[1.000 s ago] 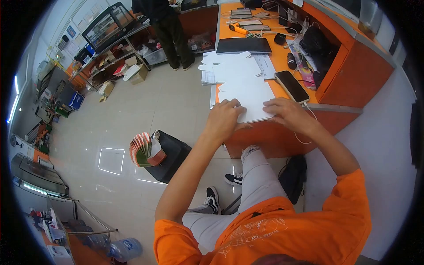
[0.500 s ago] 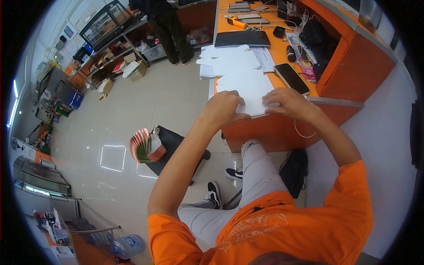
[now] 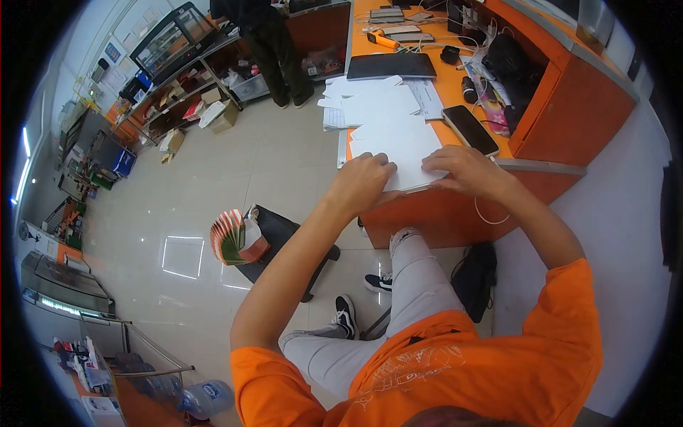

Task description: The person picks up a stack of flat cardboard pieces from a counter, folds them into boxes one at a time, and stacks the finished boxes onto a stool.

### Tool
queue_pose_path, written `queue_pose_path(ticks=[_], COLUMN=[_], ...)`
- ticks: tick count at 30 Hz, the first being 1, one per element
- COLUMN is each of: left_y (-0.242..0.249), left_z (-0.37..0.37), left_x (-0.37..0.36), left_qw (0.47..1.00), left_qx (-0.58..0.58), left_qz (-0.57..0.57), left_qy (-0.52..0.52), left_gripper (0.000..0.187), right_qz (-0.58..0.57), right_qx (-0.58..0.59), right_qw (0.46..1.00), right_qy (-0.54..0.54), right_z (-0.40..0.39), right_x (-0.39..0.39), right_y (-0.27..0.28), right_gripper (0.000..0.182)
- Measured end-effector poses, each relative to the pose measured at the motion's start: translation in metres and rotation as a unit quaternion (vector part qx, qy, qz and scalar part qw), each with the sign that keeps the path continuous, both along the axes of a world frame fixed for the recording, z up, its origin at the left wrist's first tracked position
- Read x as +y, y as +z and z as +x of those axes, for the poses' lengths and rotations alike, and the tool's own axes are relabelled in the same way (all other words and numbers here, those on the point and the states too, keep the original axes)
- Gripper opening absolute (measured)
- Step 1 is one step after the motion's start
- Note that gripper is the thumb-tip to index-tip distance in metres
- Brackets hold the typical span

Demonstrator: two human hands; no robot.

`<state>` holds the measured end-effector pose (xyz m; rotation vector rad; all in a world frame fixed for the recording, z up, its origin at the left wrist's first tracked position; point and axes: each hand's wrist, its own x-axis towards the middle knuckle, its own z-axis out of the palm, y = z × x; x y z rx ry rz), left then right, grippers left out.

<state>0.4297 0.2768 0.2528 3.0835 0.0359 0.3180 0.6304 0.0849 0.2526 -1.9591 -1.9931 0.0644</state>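
A stack of white paper sheets (image 3: 404, 148) lies at the near end of the orange desk (image 3: 441, 132), its edges slightly uneven. My left hand (image 3: 364, 181) grips the stack's near left corner, fingers curled on top and thumb at the front edge. On the near right side, my right hand (image 3: 466, 169) holds the same stack with bent fingers and thumb. More loose white papers (image 3: 377, 105) spread just beyond. A smartphone (image 3: 469, 129) rests right of the stack, close to my right hand.
Behind the papers lies a flat black device (image 3: 391, 65). An orange-yellow handheld tool (image 3: 383, 38), cables and a black bag (image 3: 512, 64) occupy the desk's far and right parts. To the left stands a black stool (image 3: 274, 231) bearing fanned leaflets (image 3: 229, 238). Another person (image 3: 267, 50) stands farther back.
My left hand has shifted slightly left and its fingers have curled more onto the paper. My right hand stays nearly in place; the gap between the hands is a little wider.
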Motion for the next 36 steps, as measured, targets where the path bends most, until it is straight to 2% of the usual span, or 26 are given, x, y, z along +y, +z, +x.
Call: queue_pose_path(ticks=[2,4,6,8,15,18,20,21,22,23,25,26,27,29,30,31,33,35,36], left_y=[0.0,0.009,0.008,0.005,-0.011,0.001,0.017,0.026,0.034,0.04,0.054,0.059,0.049,0.008,-0.013,-0.021,-0.035,-0.05,-0.053], left_z=[0.0,0.0,-0.001,-0.003,-0.004,-0.005,-0.006,-0.007,-0.008,-0.006,-0.001,-0.002,-0.003,-0.001,-0.003,-0.008,-0.014,-0.016,-0.016], left_x=[0.002,0.002,0.001,0.0,0.0,-0.001,-0.003,0.0,0.004,0.011,0.021,0.018,0.017,0.018,0.012,0.005,0.0,0.002,0.004], left_qw=[1.0,0.997,0.998,0.998,0.996,0.995,0.993,0.98,0.96,0.96,0.908,0.9,0.899,0.934,0.916,0.908,0.898,0.892,0.909], left_qx=[-0.005,0.027,0.015,0.005,-0.066,-0.089,-0.102,-0.187,-0.27,-0.269,-0.389,-0.369,-0.372,-0.254,-0.255,-0.264,-0.278,-0.251,-0.244], left_qz=[-0.005,-0.068,-0.064,-0.058,-0.054,-0.045,-0.039,-0.046,-0.055,-0.056,-0.118,-0.184,-0.185,-0.167,-0.247,-0.268,-0.29,-0.328,-0.287], left_qy=[-0.004,0.0,-0.006,-0.013,-0.01,0.028,0.051,0.048,0.043,0.042,0.106,0.14,0.14,0.186,0.185,0.183,0.176,0.184,0.178], left_gripper=[0.05,0.047,0.045,0.042,0.032,0.031,0.032,0.036,0.043,0.043,0.066,0.083,0.083,0.092,0.091,0.086,0.081,0.072,0.067], right_qz=[0.008,-0.013,-0.033,0.037,0.106,0.121,0.188,0.188,0.207,0.224,0.259,0.294,0.295,0.396,0.409,0.413,0.455,0.48,0.509], right_qx=[0.021,0.041,0.06,0.019,-0.045,-0.029,-0.055,-0.055,0.012,0.079,0.083,0.087,0.084,0.13,0.131,0.126,0.195,0.199,0.165], right_qw=[1.0,0.999,0.997,0.999,0.992,0.992,0.98,0.98,0.978,0.97,0.96,0.947,0.947,0.904,0.897,0.896,0.861,0.847,0.836], right_qy=[0.007,-0.013,-0.032,0.009,0.047,0.029,0.018,0.018,-0.013,-0.044,-0.071,-0.097,-0.095,-0.097,-0.108,-0.105,-0.116,-0.115,-0.121], right_z=[0.001,-0.001,-0.001,-0.001,0.007,0.008,0.009,0.009,0.01,0.013,0.031,0.039,0.046,0.063,0.075,0.082,0.092,0.09,0.084], right_x=[-0.002,-0.002,-0.002,-0.003,0.003,0.011,0.015,0.018,0.021,0.023,0.033,0.037,0.041,0.052,0.055,0.055,0.054,0.047,0.042], right_y=[0.0,0.007,0.008,0.004,-0.004,0.01,0.025,0.035,0.047,0.056,0.07,0.076,0.079,0.081,0.082,0.086,0.097,0.114,0.124], right_gripper=[0.036,0.036,0.035,0.032,0.021,0.018,0.019,0.019,0.019,0.02,0.022,0.024,0.024,0.028,0.03,0.03,0.031,0.032,0.031])
